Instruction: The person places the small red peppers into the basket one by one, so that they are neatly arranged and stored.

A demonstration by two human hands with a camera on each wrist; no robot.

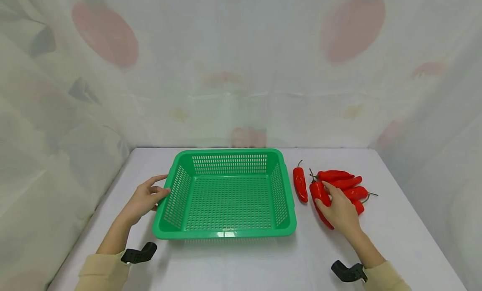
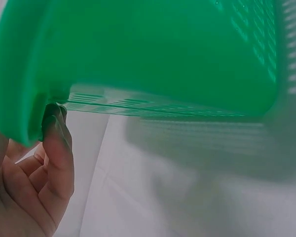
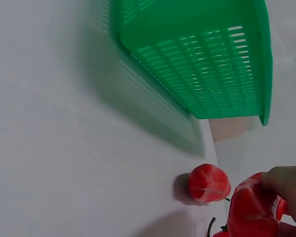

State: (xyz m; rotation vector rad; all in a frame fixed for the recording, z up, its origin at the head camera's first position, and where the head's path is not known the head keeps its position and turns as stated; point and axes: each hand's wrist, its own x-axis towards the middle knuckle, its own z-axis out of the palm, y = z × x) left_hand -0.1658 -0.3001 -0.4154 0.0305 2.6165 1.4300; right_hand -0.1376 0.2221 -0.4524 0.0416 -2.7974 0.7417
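The left hand (image 1: 143,199) is gripping the green basket (image 1: 196,234) nearer the table's (image 1: 256,268) left edge; the right hand (image 1: 342,213) is pinching a red pepper (image 1: 318,191) beside other peppers (image 1: 346,183) nearer the right edge.

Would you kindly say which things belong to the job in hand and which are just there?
Likely the job: green basket (left hand grips it); red pepper (right hand grips it); other red peppers.

Just there: table; backdrop; wrist cameras.
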